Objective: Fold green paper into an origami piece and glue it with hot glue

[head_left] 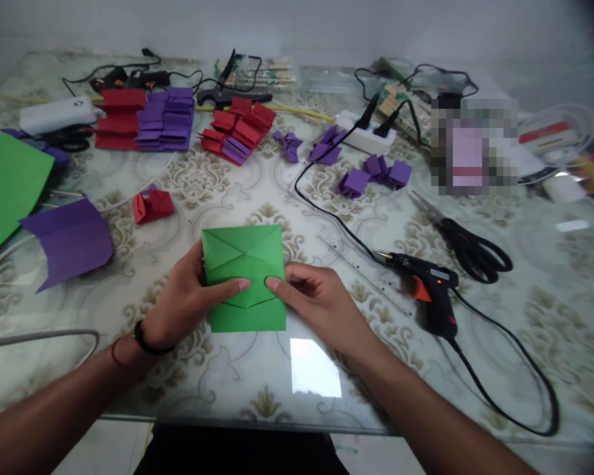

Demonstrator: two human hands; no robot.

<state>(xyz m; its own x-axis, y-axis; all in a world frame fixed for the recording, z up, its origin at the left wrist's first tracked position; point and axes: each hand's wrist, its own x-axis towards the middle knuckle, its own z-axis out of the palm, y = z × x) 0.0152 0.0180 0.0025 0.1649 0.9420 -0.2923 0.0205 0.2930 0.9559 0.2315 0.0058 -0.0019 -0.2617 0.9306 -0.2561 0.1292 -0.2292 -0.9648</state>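
A creased sheet of green paper (pixel 245 264) is held up between my two hands above the table's near middle. Diagonal folds cross in its upper half, and a bent fold line runs across its lower part. My left hand (pixel 191 287) grips the left edge, thumb flat on the front and fingers hidden behind. On the right edge, my right hand (pixel 317 297) pinches the paper, its thumb pressed on the front close to the other thumb. A small red folded paper piece (pixel 153 206) lies beyond my left hand. Right of my right hand is a clear ruler (pixel 366 274).
A hot glue gun (pixel 428 287) with a lit red light and looping cord lies at right, beside black-handled scissors (pixel 468 244). Purple paper (pixel 74 241) and a green sheet (pixel 10 191) lie left. Behind are folded red-purple pieces (pixel 146 119) and a white power strip (pixel 366 134).
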